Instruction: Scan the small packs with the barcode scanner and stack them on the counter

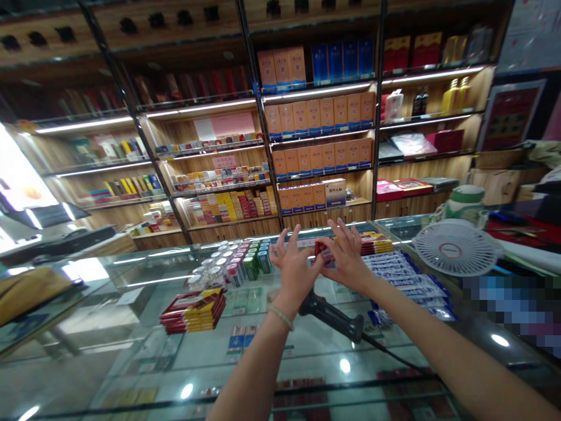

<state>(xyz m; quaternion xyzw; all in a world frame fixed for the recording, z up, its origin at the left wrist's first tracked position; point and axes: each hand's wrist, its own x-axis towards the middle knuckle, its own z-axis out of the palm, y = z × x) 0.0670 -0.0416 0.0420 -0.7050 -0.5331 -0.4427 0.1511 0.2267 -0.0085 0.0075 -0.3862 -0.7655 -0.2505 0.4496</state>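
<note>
A small dark red packet (319, 248) is pinched between my two hands above the glass counter. My left hand (295, 263) holds its lower left edge between thumb and forefinger, the other fingers spread. My right hand (346, 257) grips its right side the same way. Just below the hands a black handheld scanner (333, 318) with a cable lies on the glass. Red and yellow packs (195, 310) are stacked to the left. Behind my right hand is another stack of red and yellow packs (377, 242), with blue and white packets (407, 280) in front of it.
Rows of small round containers (232, 263) stand left of my hands. A white fan (456, 247) and a green and white jug (464, 202) are at the right. Shelves with orange boxes (322, 155) line the wall beyond the glass counter (144, 310).
</note>
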